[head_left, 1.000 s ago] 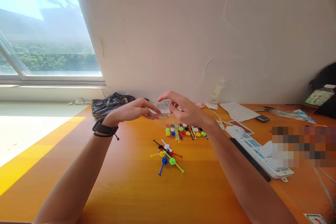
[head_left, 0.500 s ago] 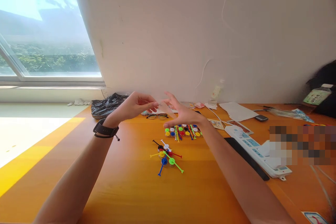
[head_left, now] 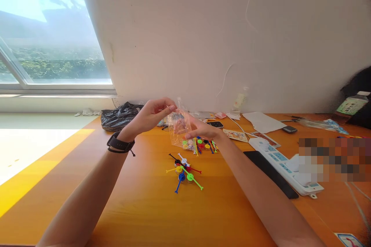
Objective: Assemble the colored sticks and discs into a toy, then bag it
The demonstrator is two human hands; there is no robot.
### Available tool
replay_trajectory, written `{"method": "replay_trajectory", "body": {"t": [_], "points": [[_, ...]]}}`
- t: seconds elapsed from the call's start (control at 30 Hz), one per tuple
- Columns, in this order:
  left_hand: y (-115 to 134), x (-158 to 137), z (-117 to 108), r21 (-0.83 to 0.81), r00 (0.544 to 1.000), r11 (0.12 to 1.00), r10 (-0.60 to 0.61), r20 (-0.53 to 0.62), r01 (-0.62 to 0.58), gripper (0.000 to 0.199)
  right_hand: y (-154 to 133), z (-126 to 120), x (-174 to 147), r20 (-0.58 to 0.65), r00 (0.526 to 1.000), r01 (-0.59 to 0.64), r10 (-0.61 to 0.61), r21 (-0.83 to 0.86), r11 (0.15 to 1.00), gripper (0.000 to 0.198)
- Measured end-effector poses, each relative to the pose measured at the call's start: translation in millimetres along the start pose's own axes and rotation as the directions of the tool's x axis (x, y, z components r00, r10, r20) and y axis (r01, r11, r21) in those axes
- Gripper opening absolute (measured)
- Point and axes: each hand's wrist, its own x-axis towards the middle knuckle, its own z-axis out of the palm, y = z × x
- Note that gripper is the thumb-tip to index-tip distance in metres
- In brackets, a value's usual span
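My left hand, with a dark watch on its wrist, pinches the top of a clear plastic bag between thumb and fingers. The bag hangs down, crinkled and see-through. Beside it, my right hand has its thumb apart from its fingers; these show blurred through the plastic. Whether they touch the bag is unclear. Below both hands, several coloured spinner pieces with forked arms stand in a cluster on the wooden table. Behind the bag lie more coloured discs and sticks, partly covered.
A black plastic bag sits at the back left. To the right are a power strip, a black flat object, a white sheet, cards and a small dark device. A bottle stands far right.
The clear bag, blurred and slanting between my hands before, now hangs downward from my left hand. My right hand has shifted slightly lower, its fingers now behind or inside the plastic.
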Motion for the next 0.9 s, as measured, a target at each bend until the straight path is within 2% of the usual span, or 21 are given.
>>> {"method": "replay_trajectory", "body": {"t": [0.13, 0.23, 0.37, 0.53, 0.67, 0.8, 0.9], "points": [[0.1, -1.3, 1.5, -0.012, 0.999, 0.999, -0.036, -0.016, 0.035, 0.029, -3.8, 1.1, -1.2, 0.078, 0.997, -0.025, 0.000, 0.328, 0.944, 0.117], [0.9, -0.7, 7.1, -0.017, 0.998, 1.000, -0.009, -0.060, 0.008, 0.028, -3.2, 2.5, -1.8, 0.118, 0.992, -0.005, -0.049, 0.421, 0.907, 0.112], [2.3, 0.5, 11.6, -0.005, 0.993, 1.000, 0.021, -0.113, -0.022, 0.026, -0.7, 0.9, -2.3, 0.106, 0.991, 0.021, -0.077, 0.445, 0.895, 0.102], [-0.7, 1.0, 9.8, 0.032, 0.993, 0.999, 0.040, -0.113, -0.036, 0.027, -0.1, -3.9, -1.7, 0.095, 0.993, 0.016, -0.069, 0.472, 0.881, 0.086], [-1.0, 0.0, 8.1, 0.159, 0.990, 0.987, 0.052, -0.134, -0.030, 0.028, 2.8, -7.0, -1.2, 0.105, 0.993, 0.007, -0.059, 0.443, 0.897, 0.071], [2.9, -2.9, 6.6, 0.321, 0.978, 0.943, 0.140, -0.156, -0.083, 0.024, 7.2, -9.5, -2.2, 0.091, 0.995, -0.004, -0.040, 0.439, 0.899, 0.070], [4.7, -4.2, 6.4, 0.303, 0.983, 0.945, 0.156, -0.096, -0.121, 0.022, 8.1, -11.1, -3.0, 0.103, 0.995, -0.030, -0.015, 0.423, 0.906, 0.070]]}}
